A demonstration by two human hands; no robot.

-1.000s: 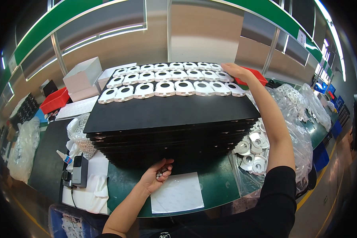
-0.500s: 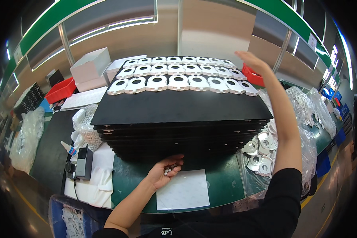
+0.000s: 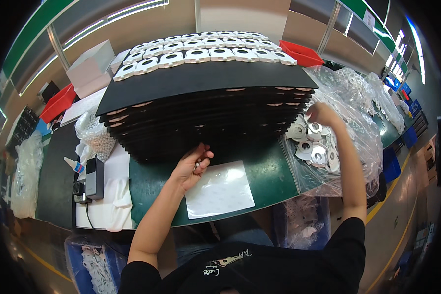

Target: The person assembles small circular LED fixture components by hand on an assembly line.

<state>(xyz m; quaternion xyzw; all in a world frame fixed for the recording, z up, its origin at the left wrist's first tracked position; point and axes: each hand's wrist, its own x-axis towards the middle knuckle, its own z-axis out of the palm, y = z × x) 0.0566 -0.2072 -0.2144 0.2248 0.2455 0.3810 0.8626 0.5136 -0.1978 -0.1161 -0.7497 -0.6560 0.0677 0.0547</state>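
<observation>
My left hand [image 3: 193,166] is curled closed in front of the stack of black boards [image 3: 206,112], with small white balls [image 3: 196,167] held in its fingers. Over to the right, my right hand [image 3: 324,115] is above the near side of a heap of white ring-shaped parts [image 3: 318,154] in clear plastic. Its fingers are bent together and point down; whether anything is between them is hidden. Similar white parts [image 3: 197,55], each with a dark round centre, lie in three rows along the far part of the top board.
A clear bag of small balls [image 3: 100,139] stands left of the stack, near a glue bottle [image 3: 74,165] and a dark grey device [image 3: 94,179]. A white sheet [image 3: 220,191] lies on the green table. Red bins [image 3: 301,53] and white boxes [image 3: 90,68] stand farther back.
My right hand has come down and nearer, from beside the far rows to the heap of parts, and its fingers have curled. My left hand stays closed on the balls. The head view has shifted.
</observation>
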